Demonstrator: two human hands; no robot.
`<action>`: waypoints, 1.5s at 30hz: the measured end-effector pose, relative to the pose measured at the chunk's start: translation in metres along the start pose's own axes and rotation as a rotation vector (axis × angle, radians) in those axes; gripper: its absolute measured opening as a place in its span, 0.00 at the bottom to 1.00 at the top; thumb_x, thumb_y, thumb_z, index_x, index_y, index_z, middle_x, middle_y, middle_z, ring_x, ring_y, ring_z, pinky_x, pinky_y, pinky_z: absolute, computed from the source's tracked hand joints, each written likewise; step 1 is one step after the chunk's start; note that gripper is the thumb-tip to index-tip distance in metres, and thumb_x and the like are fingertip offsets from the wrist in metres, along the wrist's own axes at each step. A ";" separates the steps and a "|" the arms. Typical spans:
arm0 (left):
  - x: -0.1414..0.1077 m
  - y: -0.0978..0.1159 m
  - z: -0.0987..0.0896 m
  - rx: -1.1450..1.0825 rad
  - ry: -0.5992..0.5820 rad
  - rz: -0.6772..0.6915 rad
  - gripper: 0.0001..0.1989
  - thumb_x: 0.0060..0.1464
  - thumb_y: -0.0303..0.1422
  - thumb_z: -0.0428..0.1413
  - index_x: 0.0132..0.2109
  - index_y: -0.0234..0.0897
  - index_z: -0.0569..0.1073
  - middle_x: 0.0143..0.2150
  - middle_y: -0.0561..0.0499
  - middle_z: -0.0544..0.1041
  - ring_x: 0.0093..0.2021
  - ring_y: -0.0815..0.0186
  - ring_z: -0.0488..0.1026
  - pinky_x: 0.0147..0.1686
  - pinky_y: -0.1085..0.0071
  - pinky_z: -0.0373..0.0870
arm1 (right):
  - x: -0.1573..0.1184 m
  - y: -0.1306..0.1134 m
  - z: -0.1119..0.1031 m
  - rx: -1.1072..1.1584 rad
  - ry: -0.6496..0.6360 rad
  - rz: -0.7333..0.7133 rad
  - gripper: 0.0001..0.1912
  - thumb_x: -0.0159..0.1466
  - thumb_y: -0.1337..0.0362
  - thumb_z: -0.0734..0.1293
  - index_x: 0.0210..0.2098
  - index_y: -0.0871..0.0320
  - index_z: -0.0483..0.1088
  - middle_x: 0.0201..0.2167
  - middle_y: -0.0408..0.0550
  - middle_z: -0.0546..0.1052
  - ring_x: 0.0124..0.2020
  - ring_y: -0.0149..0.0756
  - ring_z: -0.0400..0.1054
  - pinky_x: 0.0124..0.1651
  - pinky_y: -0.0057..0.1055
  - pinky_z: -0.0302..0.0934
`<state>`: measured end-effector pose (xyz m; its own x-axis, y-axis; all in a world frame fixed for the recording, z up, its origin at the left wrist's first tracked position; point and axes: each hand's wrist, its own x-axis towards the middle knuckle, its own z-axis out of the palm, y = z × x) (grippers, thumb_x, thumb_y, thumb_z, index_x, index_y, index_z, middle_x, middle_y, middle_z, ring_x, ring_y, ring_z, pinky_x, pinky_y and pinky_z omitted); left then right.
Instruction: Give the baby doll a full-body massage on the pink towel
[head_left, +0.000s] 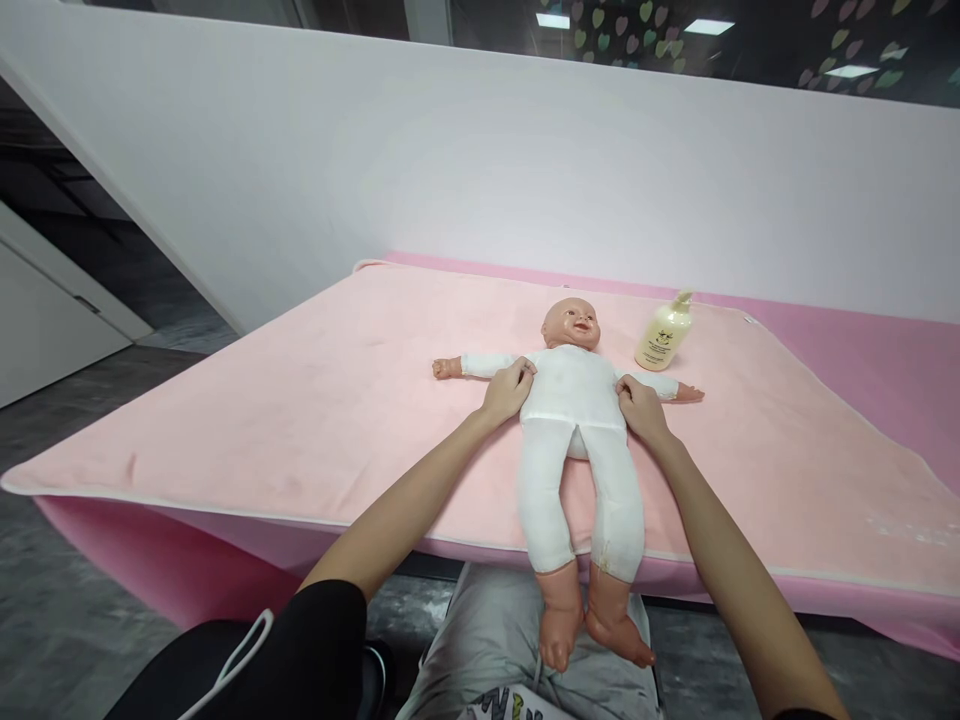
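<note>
Pinching white cloth at both flanks: left hand (508, 390) at one armpit, right hand (637, 405) at the other, fingers closed on the doll (574, 400). Lay face-up on pink towel (300, 400), feet past near edge. Judged: clothing step in hand; even grip needed next. Counted: one doll, one bottle (664, 335), two hands.

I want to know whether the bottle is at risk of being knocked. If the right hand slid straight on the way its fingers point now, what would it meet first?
The right hand points inward onto the doll's torso, so it would press into that first. The bottle stands off to the side, apparently clear.
</note>
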<state>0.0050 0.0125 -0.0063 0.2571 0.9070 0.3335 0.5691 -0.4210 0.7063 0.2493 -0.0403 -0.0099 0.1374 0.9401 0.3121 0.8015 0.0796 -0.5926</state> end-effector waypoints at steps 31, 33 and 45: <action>-0.001 0.003 -0.001 0.006 -0.013 -0.021 0.11 0.56 0.28 0.42 0.39 0.38 0.69 0.30 0.53 0.74 0.30 0.64 0.69 0.32 0.70 0.61 | -0.001 -0.002 -0.001 0.015 -0.001 -0.002 0.06 0.53 0.70 0.53 0.25 0.55 0.58 0.22 0.44 0.68 0.28 0.36 0.60 0.32 0.30 0.49; -0.001 0.003 -0.001 0.004 -0.014 -0.021 0.11 0.56 0.28 0.42 0.38 0.39 0.69 0.30 0.53 0.74 0.30 0.64 0.69 0.31 0.70 0.61 | 0.000 -0.001 -0.001 0.014 0.000 -0.006 0.06 0.53 0.70 0.53 0.25 0.55 0.58 0.22 0.44 0.68 0.27 0.36 0.59 0.32 0.30 0.49; 0.000 0.002 -0.001 0.010 -0.010 -0.012 0.11 0.56 0.29 0.42 0.38 0.39 0.69 0.31 0.52 0.74 0.30 0.65 0.69 0.32 0.70 0.62 | 0.000 -0.001 0.000 0.006 0.005 -0.004 0.06 0.53 0.70 0.53 0.25 0.54 0.58 0.22 0.44 0.68 0.27 0.36 0.59 0.32 0.30 0.49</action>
<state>0.0050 0.0115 -0.0045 0.2580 0.9122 0.3183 0.5804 -0.4097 0.7038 0.2487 -0.0407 -0.0097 0.1371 0.9380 0.3185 0.7985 0.0856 -0.5958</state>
